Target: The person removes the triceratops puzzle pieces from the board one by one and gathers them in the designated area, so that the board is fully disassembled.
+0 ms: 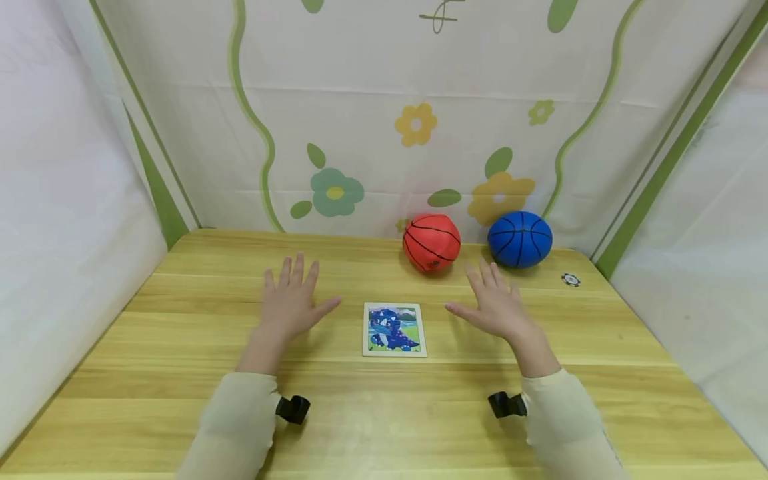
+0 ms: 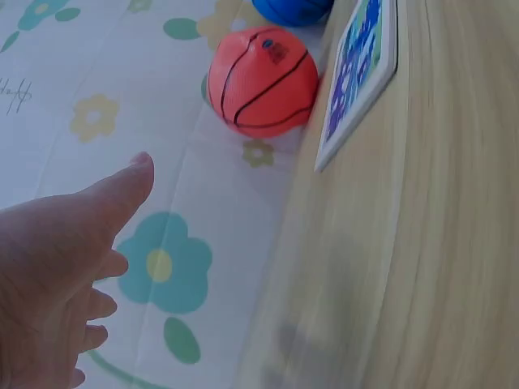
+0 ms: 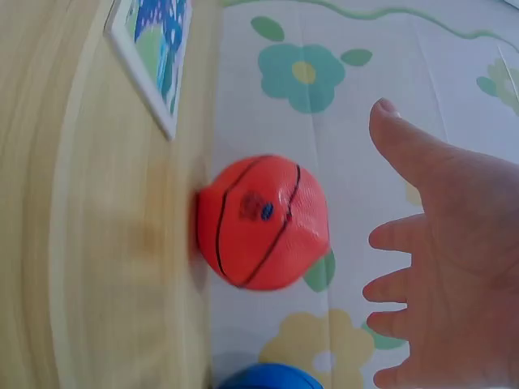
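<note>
Wooden table (image 1: 180,373) bears a dinosaur puzzle (image 1: 394,329) between left hand (image 1: 292,302) and right hand (image 1: 495,303), both spread, holding nothing

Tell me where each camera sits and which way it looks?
Head: on the person's head, looking forward and down at the table, puzzle card, both hands and sleeves.
Left wrist: on the left wrist, facing the wall past the open left hand, toward the red ball.
Right wrist: on the right wrist, facing the same ball past the open right hand.
All views share the red ball and card.
</note>
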`<move>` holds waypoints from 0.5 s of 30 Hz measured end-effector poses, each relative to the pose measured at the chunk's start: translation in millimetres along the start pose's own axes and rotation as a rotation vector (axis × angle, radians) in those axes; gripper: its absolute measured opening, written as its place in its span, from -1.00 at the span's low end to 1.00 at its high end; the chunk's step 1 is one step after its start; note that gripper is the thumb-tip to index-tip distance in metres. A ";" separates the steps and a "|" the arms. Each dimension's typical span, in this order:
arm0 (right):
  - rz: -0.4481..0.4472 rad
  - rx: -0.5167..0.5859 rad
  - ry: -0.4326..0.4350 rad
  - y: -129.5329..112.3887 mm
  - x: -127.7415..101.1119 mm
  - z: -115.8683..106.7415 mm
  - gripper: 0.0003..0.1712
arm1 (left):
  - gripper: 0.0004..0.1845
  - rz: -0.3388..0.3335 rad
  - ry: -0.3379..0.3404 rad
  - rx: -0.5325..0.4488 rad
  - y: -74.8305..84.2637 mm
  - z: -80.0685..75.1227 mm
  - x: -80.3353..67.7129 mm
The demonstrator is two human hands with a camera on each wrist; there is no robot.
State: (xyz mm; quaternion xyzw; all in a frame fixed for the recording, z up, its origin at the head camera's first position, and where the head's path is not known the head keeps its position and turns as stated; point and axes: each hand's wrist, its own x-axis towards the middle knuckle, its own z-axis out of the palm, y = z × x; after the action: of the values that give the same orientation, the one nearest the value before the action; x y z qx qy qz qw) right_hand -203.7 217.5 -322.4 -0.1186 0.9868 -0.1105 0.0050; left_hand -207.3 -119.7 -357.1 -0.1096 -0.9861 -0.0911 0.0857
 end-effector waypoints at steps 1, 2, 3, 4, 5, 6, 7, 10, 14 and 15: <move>-0.001 0.001 0.000 -4.2 1.9 2.7 0.06 | -0.10 0.005 -0.002 0.003 3.8 1.6 1.9; -0.002 0.004 -0.003 -8.4 3.6 5.7 0.05 | -0.10 0.008 -0.006 -0.007 8.2 3.3 3.3; -0.003 0.006 -0.004 -11.9 5.5 9.6 0.05 | -0.11 0.010 -0.010 -0.008 12.2 5.1 4.6; -0.003 0.009 -0.003 -15.5 7.2 13.5 0.04 | -0.11 0.013 -0.013 -0.012 16.4 7.0 5.7; -0.003 0.012 -0.002 -19.1 9.1 17.7 0.04 | -0.12 0.014 -0.016 -0.012 20.1 9.5 7.0; -0.003 0.022 0.001 -22.3 10.9 22.1 0.03 | -0.12 0.015 -0.018 -0.016 23.8 11.8 8.0; -0.002 0.030 0.005 -24.9 12.9 26.6 0.02 | -0.12 0.017 -0.020 -0.026 27.1 14.4 9.2; 0.000 0.065 0.006 -31.6 17.6 39.9 -0.01 | -0.12 0.028 -0.019 -0.058 35.2 23.8 12.7; 0.008 0.136 -0.019 -34.6 21.8 56.0 -0.02 | -0.14 0.051 -0.022 -0.121 42.4 38.3 15.7; 0.012 0.155 -0.028 -34.5 22.1 59.3 -0.02 | -0.15 0.057 -0.028 -0.139 43.7 42.1 15.8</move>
State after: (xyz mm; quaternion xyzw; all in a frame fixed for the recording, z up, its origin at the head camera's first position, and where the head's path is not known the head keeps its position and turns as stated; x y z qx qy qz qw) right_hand -215.0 166.7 -372.3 -0.1134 0.9758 -0.1849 0.0288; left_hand -218.6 -66.2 -387.9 -0.1445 -0.9750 -0.1551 0.0667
